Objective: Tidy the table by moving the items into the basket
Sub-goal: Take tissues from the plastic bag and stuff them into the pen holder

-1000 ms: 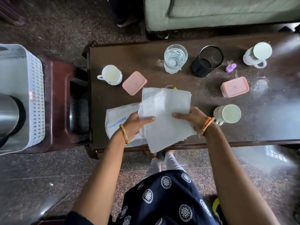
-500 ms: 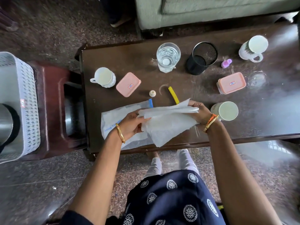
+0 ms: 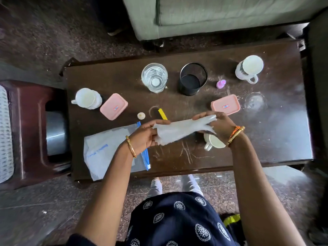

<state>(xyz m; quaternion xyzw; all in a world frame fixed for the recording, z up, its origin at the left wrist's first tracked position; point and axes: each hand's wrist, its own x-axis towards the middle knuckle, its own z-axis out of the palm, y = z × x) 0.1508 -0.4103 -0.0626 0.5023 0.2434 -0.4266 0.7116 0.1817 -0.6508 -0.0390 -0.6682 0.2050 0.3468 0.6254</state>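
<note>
Both hands grip one white cloth (image 3: 184, 129) above the table's near edge: left hand (image 3: 146, 137) closed on its left end, right hand (image 3: 215, 124) on its right. Step in hand: folding it. Next, judged: carry it far left to the basket (image 3: 5, 134).

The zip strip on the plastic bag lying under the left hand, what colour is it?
Blue; the zip strip runs along the bag's right edge, clearest in the head view.

Place: a home living room; seen from above
Seating: grey-green upholstered sofa (image 3: 221, 13) just behind a low dark wooden coffee table (image 3: 284, 139)
Floor: polished speckled stone (image 3: 35, 41)
Household things: mugs (image 3: 249, 69); glass of water (image 3: 154, 77); pink lidded boxes (image 3: 113, 106)
</note>
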